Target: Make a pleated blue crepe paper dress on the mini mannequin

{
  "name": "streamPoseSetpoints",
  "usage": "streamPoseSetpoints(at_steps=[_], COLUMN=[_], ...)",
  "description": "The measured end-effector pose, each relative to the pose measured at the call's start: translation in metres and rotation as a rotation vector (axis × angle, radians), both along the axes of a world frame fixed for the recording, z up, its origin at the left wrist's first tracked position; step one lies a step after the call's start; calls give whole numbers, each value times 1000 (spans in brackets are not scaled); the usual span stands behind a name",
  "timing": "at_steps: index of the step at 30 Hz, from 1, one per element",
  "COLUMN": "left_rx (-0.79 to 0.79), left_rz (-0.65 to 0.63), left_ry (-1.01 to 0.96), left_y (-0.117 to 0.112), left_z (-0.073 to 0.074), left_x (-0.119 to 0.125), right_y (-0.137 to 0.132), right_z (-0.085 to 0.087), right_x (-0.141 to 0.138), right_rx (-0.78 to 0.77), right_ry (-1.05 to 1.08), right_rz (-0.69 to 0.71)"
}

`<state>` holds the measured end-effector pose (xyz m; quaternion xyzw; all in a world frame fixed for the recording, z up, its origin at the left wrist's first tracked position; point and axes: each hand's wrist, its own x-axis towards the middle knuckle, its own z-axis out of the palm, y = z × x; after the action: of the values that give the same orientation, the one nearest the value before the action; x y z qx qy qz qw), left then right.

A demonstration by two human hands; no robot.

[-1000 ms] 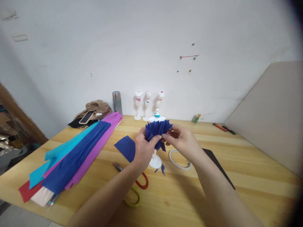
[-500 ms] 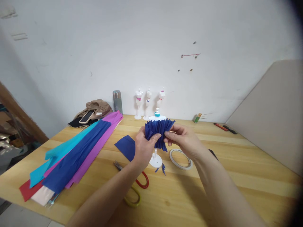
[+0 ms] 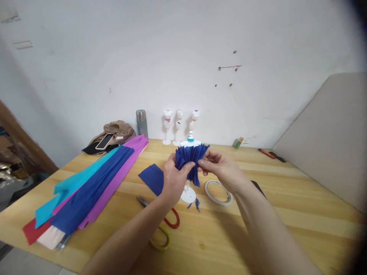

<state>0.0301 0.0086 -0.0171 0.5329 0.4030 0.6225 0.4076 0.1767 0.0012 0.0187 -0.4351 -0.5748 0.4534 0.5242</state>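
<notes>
A strip of pleated dark blue crepe paper [image 3: 191,156] is wrapped against the front of a small white mannequin [image 3: 190,143] with a teal band at its neck. My left hand [image 3: 177,173] is closed on the left part of the pleats, thumb pressed across the front. At the right edge of the pleats, my right hand [image 3: 216,164] pinches the paper between thumb and fingers. The mannequin's round white base [image 3: 188,195] shows below. Small blue scraps [image 3: 197,205] lie beside the base. A flat blue paper piece [image 3: 151,176] is partly hidden behind my left hand.
Scissors [image 3: 171,219] with red and yellow handles lie under my left forearm. A white tape roll [image 3: 207,191] is right of the mannequin. Long coloured paper sheets [image 3: 94,183] spread at left. Three mannequins [image 3: 167,121], a thermos [image 3: 141,123] and a glue stick [image 3: 239,143] stand by the wall.
My right hand has moved slightly left, drawing the right edge of the pleats inward. My left hand keeps its hold in about the same place.
</notes>
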Motion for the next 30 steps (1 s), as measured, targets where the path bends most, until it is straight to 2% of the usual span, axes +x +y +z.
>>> streamPoseSetpoints(at_steps=[4,10,14,18,25,30], left_rx=[-12,-15,-17,-19,-17,-28], left_rz=[-5,2,5,-7,-18,-12], left_ry=[-11,-10,-11,-19,-20,-25], left_y=[2,5,6,4,3,3], left_z=[0,-1,0,3,4,5], left_x=[1,0,1,1,1,1], right_y=[1,5,4,0,1,3], right_z=[-1,-7,-10,-5,-5,-9], right_x=[0,0,-4,-7,-6,-5], right_rx=[40,107,186,231,211,142], right_ry=[-40,-85,-143,-226,-300,-246], right_rz=[-66,-35,-119,-210,-287,-227])
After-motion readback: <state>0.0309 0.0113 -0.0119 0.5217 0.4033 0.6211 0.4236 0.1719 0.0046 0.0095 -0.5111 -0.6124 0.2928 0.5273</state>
